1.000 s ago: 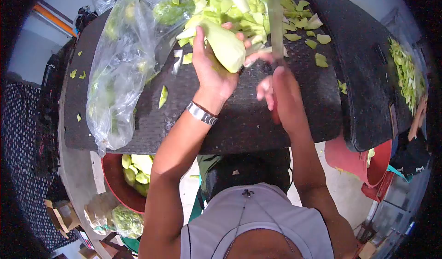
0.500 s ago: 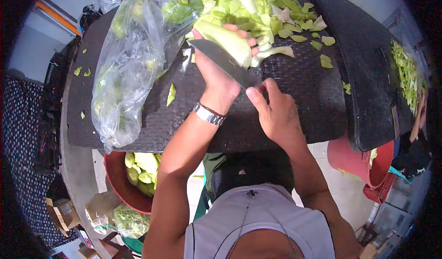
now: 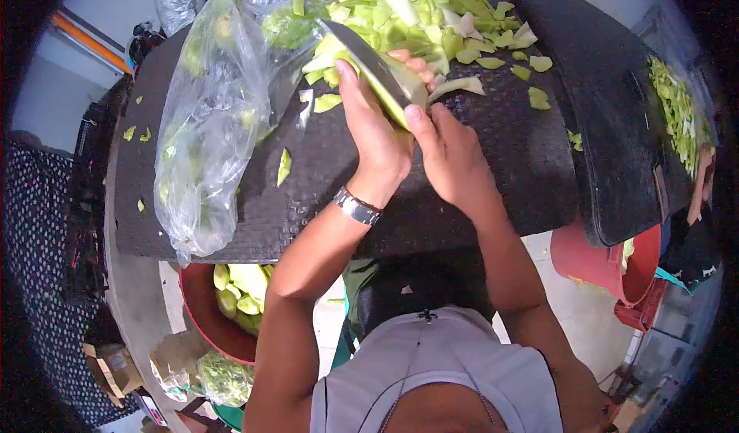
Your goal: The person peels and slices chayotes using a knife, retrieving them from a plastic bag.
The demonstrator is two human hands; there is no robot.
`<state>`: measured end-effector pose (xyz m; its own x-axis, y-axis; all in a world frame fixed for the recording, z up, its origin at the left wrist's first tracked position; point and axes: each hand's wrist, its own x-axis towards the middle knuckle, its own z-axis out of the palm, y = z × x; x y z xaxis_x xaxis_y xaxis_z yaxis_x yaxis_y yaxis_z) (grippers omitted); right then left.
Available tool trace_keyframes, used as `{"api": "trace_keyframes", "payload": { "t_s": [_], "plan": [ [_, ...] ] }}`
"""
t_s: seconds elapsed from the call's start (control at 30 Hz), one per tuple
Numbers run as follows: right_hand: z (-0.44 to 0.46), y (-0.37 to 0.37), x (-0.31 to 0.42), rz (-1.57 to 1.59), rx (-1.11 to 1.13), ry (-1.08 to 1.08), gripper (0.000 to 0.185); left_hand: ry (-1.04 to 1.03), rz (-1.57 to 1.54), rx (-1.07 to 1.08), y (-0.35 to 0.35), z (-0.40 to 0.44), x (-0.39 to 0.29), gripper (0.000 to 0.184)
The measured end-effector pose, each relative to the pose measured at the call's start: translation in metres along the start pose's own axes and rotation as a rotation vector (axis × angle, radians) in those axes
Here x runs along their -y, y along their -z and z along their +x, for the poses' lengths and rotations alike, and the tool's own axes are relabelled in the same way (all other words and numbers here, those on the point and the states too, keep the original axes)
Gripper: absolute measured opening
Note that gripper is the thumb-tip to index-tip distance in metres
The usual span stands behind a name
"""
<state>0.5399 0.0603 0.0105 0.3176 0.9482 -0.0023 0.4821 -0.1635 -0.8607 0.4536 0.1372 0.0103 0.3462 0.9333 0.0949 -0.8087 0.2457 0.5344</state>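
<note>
A pale green peeled vegetable (image 3: 410,79) lies in my left hand (image 3: 377,125), whose thumb shows on its near side and fingertips on its far side. My right hand (image 3: 453,152) is closed round the handle end of a knife (image 3: 366,57). The wide blade lies along the vegetable, slanting up to the left, and covers much of it. Just beyond my hands is a heap of green and white peelings (image 3: 431,17). Left of them rests a clear plastic bag (image 3: 212,125) with green vegetables inside.
The dark textured table (image 3: 346,225) spans the middle, with a black padded panel (image 3: 593,117) at its right. Below the left edge, a red tub (image 3: 223,329) holds peeled vegetables. A red bucket (image 3: 593,260) stands at lower right. More shreds (image 3: 677,117) lie at far right.
The knife has swung from upright, away from the vegetable, onto it. My right hand has moved up and left to my left hand, which has turned the vegetable slightly.
</note>
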Motion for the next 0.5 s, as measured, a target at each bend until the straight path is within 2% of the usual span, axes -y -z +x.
{"api": "trace_keyframes", "payload": {
  "t_s": [0.07,0.1,0.17,0.23,0.27,0.37,0.4,0.5],
  "plan": [
    [0.011,0.006,-0.004,0.157,0.085,-0.037,0.072,-0.065,0.165,0.023,0.004,0.001,0.007,0.054],
    [0.017,0.013,-0.004,0.264,0.157,-0.066,0.076,-0.128,0.354,0.056,0.001,0.001,0.006,0.040],
    [0.029,0.023,0.001,0.423,0.301,-0.180,0.080,-0.112,0.535,0.120,0.004,0.005,-0.001,0.034],
    [0.038,0.036,0.010,0.527,0.444,-0.358,0.081,-0.093,0.537,0.100,0.006,0.009,-0.006,0.033],
    [0.046,0.046,0.010,0.589,0.580,-0.335,0.083,-0.084,0.539,0.088,0.007,0.011,-0.009,0.033],
    [0.081,0.059,-0.011,0.954,0.898,-0.343,0.084,0.009,0.151,0.079,0.016,0.025,-0.018,0.035],
    [0.088,0.061,-0.012,0.990,0.813,-0.344,0.088,0.027,0.140,0.080,0.019,0.031,-0.022,0.044],
    [0.079,0.066,-0.014,0.783,0.440,-0.352,0.087,0.072,-0.020,0.051,0.026,0.034,-0.027,0.054]
  ]
}}
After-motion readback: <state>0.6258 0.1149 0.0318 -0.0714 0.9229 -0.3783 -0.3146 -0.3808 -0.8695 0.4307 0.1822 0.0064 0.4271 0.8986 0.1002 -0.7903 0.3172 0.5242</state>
